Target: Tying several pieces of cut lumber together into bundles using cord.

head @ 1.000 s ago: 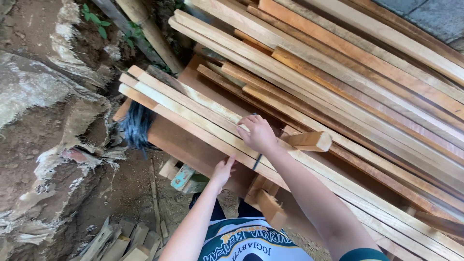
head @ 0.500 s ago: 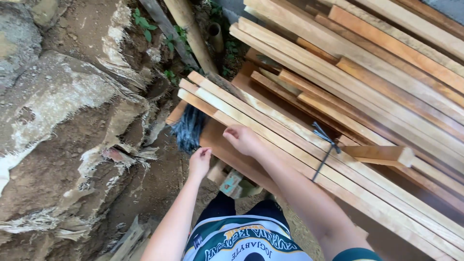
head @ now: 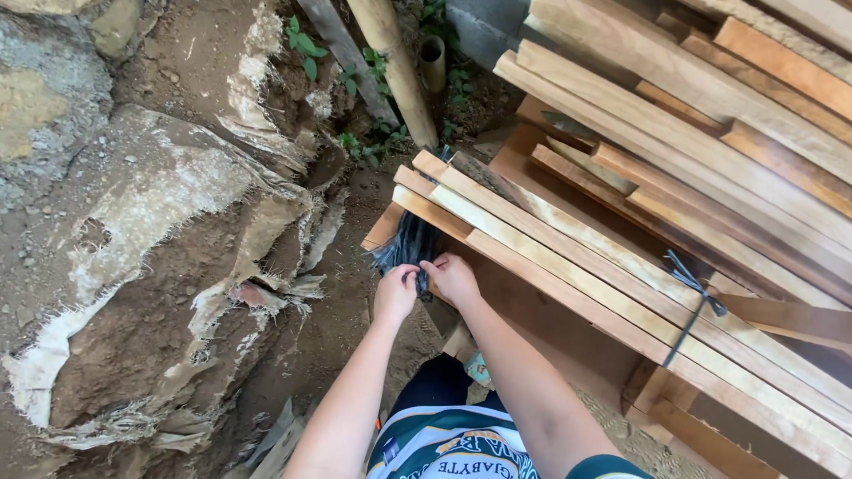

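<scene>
- Both hands meet just under the near end of the stacked planks [head: 568, 266]: left hand [head: 396, 293] and right hand [head: 453, 279], fingertips pinched shut on a black strap bundle [head: 410, 247].
- The bundle hangs from the planks' end, rising up and away from the fingers; its strands run roughly upright, across the planks' long axis.
- Neither hand is clearly nearer; both touch it.
- Hidden: where the bundle is fastened, and its lower end behind the fingers.
- A second black tie [head: 692, 302] lies well along the planks.
</scene>
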